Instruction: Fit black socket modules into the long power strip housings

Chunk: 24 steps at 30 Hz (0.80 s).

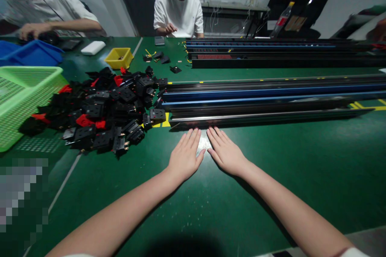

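Observation:
My left hand (185, 154) lies flat on the green table (301, 176), palm down with the fingers stretched forward. Beside it my right hand (225, 152) rests the same way, its thumb pointing toward the left one. Both hands hold nothing. Their fingertips reach the near edge of a long black metal rail (256, 118); whether they touch it I cannot tell. Behind that rail, long blue-edged rails (271, 94) lie side by side. To the left of my hands is a heap of small black plastic parts (99, 110), with red pieces (84, 120) among them.
A light green basket (30, 104) and blue bins (39, 52) stand at the left. Beyond the heap sits a yellow box (119, 58). More black rails (271, 62) lie farther back. Two people in white shirts (179, 10) sit across and at the far left.

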Tool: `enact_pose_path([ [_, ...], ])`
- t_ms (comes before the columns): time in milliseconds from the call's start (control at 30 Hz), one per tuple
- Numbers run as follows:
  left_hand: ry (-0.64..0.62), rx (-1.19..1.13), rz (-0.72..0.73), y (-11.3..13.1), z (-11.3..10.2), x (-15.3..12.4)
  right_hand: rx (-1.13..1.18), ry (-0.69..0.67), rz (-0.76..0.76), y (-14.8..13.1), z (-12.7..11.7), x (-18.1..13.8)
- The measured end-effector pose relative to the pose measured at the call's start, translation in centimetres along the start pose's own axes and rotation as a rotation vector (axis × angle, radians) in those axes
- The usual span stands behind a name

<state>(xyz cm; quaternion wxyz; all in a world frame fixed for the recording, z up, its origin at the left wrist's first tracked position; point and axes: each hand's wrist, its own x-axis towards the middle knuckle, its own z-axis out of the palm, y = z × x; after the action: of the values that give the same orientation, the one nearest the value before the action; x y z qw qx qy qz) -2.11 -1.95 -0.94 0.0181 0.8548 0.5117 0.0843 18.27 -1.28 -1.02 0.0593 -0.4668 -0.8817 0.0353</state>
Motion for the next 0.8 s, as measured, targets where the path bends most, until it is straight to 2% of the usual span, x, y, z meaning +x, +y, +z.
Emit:
enact_pose_path([
  [800,0.015,-0.036,-0.015,-0.03,0.17,-0.1,-0.001,0.017,0.004,-0.01,0.05,0.06],
])
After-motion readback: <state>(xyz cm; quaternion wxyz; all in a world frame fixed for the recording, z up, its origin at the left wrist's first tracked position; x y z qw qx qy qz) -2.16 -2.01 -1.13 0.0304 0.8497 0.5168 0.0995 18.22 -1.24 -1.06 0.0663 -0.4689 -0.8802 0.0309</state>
